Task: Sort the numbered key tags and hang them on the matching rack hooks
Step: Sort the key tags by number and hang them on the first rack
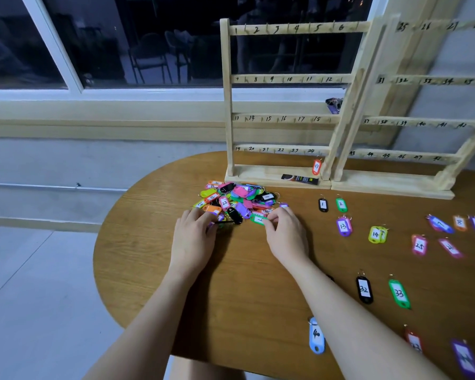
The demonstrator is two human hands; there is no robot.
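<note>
Both hands are at the near edge of the heap of coloured key tags [237, 200] on the oval wooden table [252, 292]. The left hand [194, 239] has its fingers curled down into the tags at the heap's left corner; the fingertips are buried among them, so I cannot tell whether they pinch one. The right hand [285, 234] pinches a green tag [258, 219] at the heap's front edge, thumb and forefinger closed on its right end; the number on its white label is too smeared to read.

To the right, sorted tags lie flat in loose rows: a black tag marked 1 [323, 205] beside a green tag marked 2 [341, 205], a purple 13 [344, 227], a yellow 14 [377, 234], a pink 25 [419, 245], then a black 32 [364, 290] and a green 33 [399, 294] nearer me. A pale blue 40 [316, 335] lies by the right forearm. The tags at the far right and bottom right are blurred, and one purple tag [466, 359] runs close to the frame edge.

Two wooden racks stand at the back of the table. The left rack [228, 105] shows hand-written numbers 1 to 24; the right rack [422, 122] is cut off at the frame edge and its numbers are blurred. One orange-red tag marked 37 [316, 167] hangs low by the left rack's right post; its hook is not clear. A dark packet [300, 179] lies on that rack's base.
</note>
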